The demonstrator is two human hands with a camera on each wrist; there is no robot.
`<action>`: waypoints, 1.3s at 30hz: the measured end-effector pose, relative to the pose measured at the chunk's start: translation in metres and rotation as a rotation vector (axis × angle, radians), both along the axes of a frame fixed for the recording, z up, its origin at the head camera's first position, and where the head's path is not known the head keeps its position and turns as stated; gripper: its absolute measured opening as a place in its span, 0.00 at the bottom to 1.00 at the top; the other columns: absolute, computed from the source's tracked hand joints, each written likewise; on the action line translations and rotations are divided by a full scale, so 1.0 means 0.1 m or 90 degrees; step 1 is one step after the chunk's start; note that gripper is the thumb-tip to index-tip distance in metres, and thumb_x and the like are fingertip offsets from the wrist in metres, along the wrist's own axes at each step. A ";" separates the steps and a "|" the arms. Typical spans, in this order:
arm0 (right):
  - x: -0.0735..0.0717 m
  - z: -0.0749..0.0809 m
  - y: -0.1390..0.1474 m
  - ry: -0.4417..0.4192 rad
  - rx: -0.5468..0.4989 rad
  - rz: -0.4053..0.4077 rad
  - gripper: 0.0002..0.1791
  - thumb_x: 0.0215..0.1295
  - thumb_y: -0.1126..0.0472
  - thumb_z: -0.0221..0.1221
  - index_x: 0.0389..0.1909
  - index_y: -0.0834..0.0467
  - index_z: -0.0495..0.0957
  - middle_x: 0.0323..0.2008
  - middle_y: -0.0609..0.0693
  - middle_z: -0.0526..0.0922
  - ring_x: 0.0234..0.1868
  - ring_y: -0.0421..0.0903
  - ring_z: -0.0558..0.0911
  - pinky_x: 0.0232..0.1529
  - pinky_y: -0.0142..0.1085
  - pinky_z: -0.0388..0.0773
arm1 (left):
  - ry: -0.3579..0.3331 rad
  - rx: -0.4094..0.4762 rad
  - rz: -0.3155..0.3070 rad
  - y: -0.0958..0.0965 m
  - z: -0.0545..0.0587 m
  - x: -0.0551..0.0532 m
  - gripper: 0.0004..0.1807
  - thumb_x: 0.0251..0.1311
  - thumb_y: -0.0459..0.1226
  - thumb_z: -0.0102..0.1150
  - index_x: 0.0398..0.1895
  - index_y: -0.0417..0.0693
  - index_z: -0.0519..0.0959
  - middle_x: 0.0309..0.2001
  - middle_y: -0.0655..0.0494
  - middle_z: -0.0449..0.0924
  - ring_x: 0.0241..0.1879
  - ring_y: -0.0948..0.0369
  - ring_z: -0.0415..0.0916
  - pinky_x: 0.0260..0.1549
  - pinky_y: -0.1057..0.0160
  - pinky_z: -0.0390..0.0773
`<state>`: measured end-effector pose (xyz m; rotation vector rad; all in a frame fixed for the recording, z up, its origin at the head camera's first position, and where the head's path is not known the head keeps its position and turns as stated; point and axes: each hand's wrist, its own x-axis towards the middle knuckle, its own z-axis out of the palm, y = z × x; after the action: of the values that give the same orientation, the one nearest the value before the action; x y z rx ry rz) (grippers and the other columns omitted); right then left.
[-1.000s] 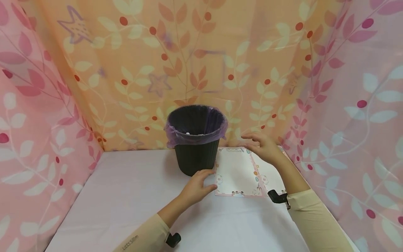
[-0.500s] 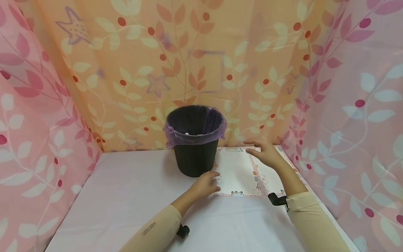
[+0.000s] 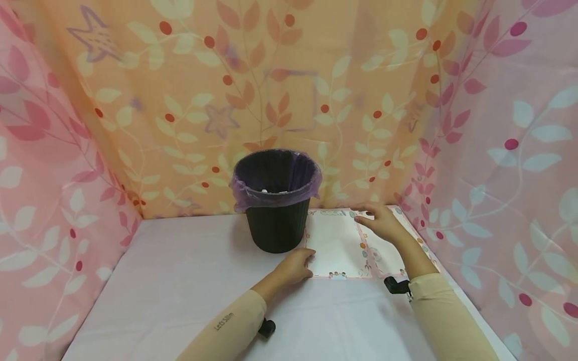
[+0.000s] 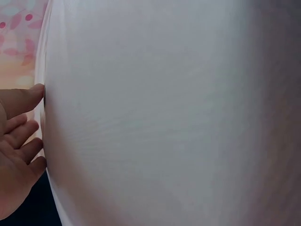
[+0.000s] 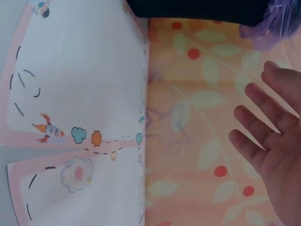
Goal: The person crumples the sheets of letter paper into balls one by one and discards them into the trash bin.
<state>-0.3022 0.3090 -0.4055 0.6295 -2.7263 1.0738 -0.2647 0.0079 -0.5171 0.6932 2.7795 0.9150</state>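
Observation:
Two white sheets with pink, cartoon-decorated borders lie side by side on the table: the left sheet and the right sheet. My left hand is low at the left sheet's near left edge, thumb and fingers spread apart. In the left wrist view, the fingers are relaxed, with nothing visible between them. Over the far part of the sheets, my right hand has its thumb and fingers apart. The right wrist view shows that hand's fingers loosely extended and holding nothing.
A black bin with a purple liner over its rim stands just left of the sheets; small white bits show inside. White cloth covers the table. Patterned curtains enclose the back and both sides.
My left hand has moved slightly right and come down to the left sheet's edge. My right hand has lowered toward the sheets. The head view has shifted a little; the bin stays in place.

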 end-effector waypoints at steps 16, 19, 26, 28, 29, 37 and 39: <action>-0.13 -0.39 0.18 -0.036 0.052 -0.042 0.21 0.71 0.54 0.65 0.61 0.56 0.81 0.61 0.59 0.81 0.65 0.63 0.76 0.67 0.61 0.70 | -0.013 -0.064 -0.042 -0.11 0.02 0.10 0.33 0.53 0.35 0.77 0.65 0.50 0.80 0.70 0.57 0.75 0.74 0.56 0.66 0.72 0.56 0.67; -0.15 -0.51 0.21 -0.045 0.058 -0.056 0.21 0.71 0.55 0.64 0.61 0.58 0.81 0.62 0.60 0.81 0.66 0.65 0.74 0.67 0.63 0.69 | -0.013 -0.059 -0.053 -0.12 0.04 0.17 0.33 0.53 0.34 0.77 0.65 0.49 0.80 0.70 0.57 0.74 0.74 0.56 0.65 0.72 0.56 0.66; -0.15 -0.82 0.31 -0.118 0.061 -0.087 0.25 0.71 0.54 0.64 0.66 0.60 0.76 0.68 0.63 0.74 0.72 0.69 0.65 0.71 0.67 0.59 | -0.024 -0.064 -0.077 -0.17 0.06 0.34 0.33 0.54 0.33 0.76 0.66 0.50 0.80 0.71 0.59 0.73 0.75 0.57 0.64 0.72 0.55 0.66; -0.15 -0.88 0.32 -0.136 0.052 -0.097 0.26 0.71 0.55 0.65 0.66 0.60 0.75 0.69 0.65 0.72 0.73 0.70 0.65 0.71 0.67 0.59 | -0.025 -0.072 -0.085 -0.19 0.06 0.39 0.33 0.54 0.33 0.75 0.66 0.50 0.79 0.71 0.60 0.72 0.75 0.58 0.64 0.73 0.54 0.66; -0.15 -0.90 0.33 -0.142 0.050 -0.101 0.27 0.70 0.55 0.65 0.66 0.60 0.75 0.69 0.65 0.72 0.73 0.70 0.65 0.71 0.67 0.60 | -0.023 -0.076 -0.087 -0.20 0.06 0.41 0.33 0.54 0.34 0.75 0.66 0.50 0.79 0.71 0.61 0.72 0.75 0.58 0.64 0.73 0.54 0.65; -0.18 -1.09 0.33 -0.173 0.060 -0.130 0.36 0.65 0.52 0.70 0.70 0.62 0.71 0.71 0.67 0.69 0.71 0.69 0.68 0.70 0.65 0.64 | -0.012 -0.072 -0.085 -0.30 0.08 0.56 0.34 0.53 0.34 0.76 0.67 0.50 0.79 0.70 0.62 0.74 0.73 0.59 0.66 0.72 0.56 0.66; -0.16 -1.13 0.32 -0.186 0.039 -0.128 0.39 0.63 0.53 0.71 0.71 0.63 0.68 0.71 0.67 0.69 0.73 0.69 0.65 0.71 0.65 0.62 | -0.007 -0.062 -0.084 -0.32 0.08 0.59 0.35 0.52 0.34 0.77 0.67 0.49 0.78 0.69 0.60 0.76 0.72 0.58 0.69 0.71 0.57 0.68</action>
<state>-0.3185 0.3411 -0.5185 0.2097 -2.9976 1.1117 -0.2057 -0.0237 -0.5094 0.8408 2.7093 0.7515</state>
